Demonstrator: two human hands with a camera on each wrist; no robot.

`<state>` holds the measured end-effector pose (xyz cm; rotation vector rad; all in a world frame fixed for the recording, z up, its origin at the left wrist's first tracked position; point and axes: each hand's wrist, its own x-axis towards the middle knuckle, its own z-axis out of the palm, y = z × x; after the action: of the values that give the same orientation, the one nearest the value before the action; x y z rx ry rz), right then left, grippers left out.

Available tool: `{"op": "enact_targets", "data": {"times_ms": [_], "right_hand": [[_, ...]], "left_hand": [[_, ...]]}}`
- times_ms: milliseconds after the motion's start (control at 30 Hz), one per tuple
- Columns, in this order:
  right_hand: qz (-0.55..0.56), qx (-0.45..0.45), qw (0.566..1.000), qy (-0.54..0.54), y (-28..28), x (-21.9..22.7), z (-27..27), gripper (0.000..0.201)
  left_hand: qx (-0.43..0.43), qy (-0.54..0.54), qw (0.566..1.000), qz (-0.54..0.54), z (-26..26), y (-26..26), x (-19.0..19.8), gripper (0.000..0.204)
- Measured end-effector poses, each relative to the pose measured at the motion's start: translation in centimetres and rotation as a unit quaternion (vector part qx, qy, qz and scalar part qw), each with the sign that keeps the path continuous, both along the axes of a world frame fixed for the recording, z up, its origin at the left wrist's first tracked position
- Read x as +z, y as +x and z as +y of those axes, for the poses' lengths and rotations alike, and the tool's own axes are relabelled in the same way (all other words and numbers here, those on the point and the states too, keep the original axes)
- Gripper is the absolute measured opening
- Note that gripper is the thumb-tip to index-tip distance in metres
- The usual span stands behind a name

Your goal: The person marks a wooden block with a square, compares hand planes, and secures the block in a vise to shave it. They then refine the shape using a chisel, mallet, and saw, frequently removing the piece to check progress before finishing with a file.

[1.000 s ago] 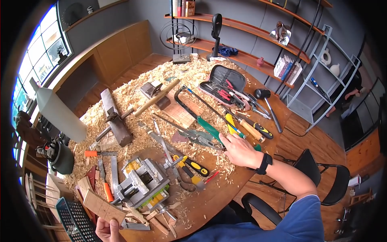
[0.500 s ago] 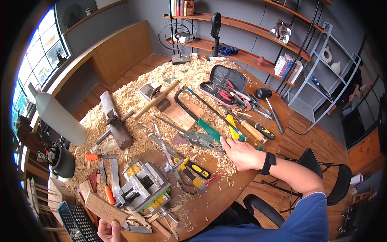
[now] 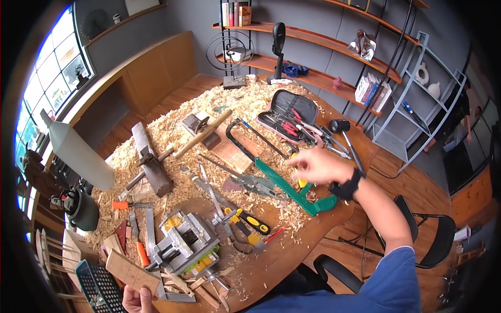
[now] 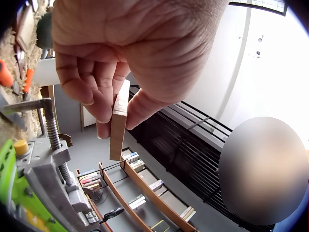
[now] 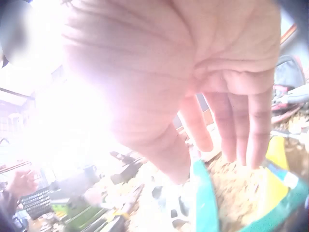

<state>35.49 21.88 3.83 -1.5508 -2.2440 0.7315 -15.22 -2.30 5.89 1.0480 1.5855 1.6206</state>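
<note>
My left hand pinches a thin wooden board between thumb and fingers near the table's front left; the left wrist view shows the board edge-on. My right hand is above the green handle of a bow saw, its fingers loosely bent and apart. In the right wrist view, nothing is held by the right hand, and the green saw frame lies below the fingertips. Yellow-handled tools lie partly behind that hand.
A metal vise stands at the front, beside orange-handled chisels. Wood shavings cover the back. A wooden plane, a tool case and a black mallet lie around. A basket stands at left.
My right hand has come off the saw's green handle, lifting and moving slightly away, so the handle is now uncovered. My left hand still pinches the board in nearly the same place.
</note>
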Motion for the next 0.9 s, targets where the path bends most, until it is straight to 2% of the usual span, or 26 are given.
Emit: {"op": "enact_targets", "data": {"times_ms": [33, 67, 100, 167, 233, 267, 333, 367, 400, 633, 833, 900], "right_hand": [[-0.016, -0.012, 0.995, 0.099, 2.2, -2.8, 3.5, 0.037], [0.006, -0.058, 0.993, 0.101, 2.6, -2.3, 5.2, 0.031], [-0.053, -0.066, 0.983, 0.160, 3.5, -3.0, 7.4, 0.029], [-0.091, -0.074, 0.971, 0.208, 4.6, -4.7, 10.4, 0.028], [-0.140, -0.073, 0.975, 0.159, 4.5, -5.5, 11.6, 0.025], [-0.142, -0.044, 0.966, 0.214, 4.2, -5.9, 11.7, 0.019], [-0.167, -0.046, 0.965, 0.195, 3.4, -6.6, 12.4, 0.016], [-0.195, -0.050, 0.964, 0.176, 3.1, -7.0, 12.6, 0.013], [-0.210, -0.038, 0.952, 0.222, 2.9, -7.4, 12.6, 0.011], [-0.200, -0.009, 0.932, 0.303, 2.9, -7.9, 10.5, 0.012], [-0.175, 0.004, 0.944, 0.281, 1.4, -8.2, 7.2, 0.010], [-0.170, 0.007, 0.949, 0.266, 0.9, -7.6, 6.6, 0.016]], "left_hand": [[0.003, 0.002, 1.000, 0.001, 0.0, 0.0, 0.0, 0.006], [0.008, 0.005, 1.000, 0.003, 0.0, 0.0, 0.0, 0.006], [0.014, 0.009, 1.000, 0.005, 0.0, 0.0, 0.1, 0.007], [0.024, 0.003, 1.000, 0.008, -0.3, -0.1, 0.0, 0.009], [0.035, -0.003, 0.999, 0.010, -0.4, -0.3, -0.1, 0.012], [0.043, -0.005, 0.999, 0.013, -0.6, -0.4, -0.2, 0.014], [0.052, -0.007, 0.998, 0.017, -0.6, -0.5, -0.3, 0.016], [0.056, -0.005, 0.998, 0.013, -0.6, -0.5, -0.4, 0.017], [0.059, -0.003, 0.998, 0.010, -0.6, -0.4, -0.4, 0.017], [0.061, -0.003, 0.998, 0.004, -0.7, -0.7, -0.8, 0.021], [0.050, -0.004, 0.999, 0.009, -0.1, 0.2, 0.0, 0.020], [0.052, -0.010, 0.999, 0.004, 0.1, 0.5, 0.3, 0.017]]}}
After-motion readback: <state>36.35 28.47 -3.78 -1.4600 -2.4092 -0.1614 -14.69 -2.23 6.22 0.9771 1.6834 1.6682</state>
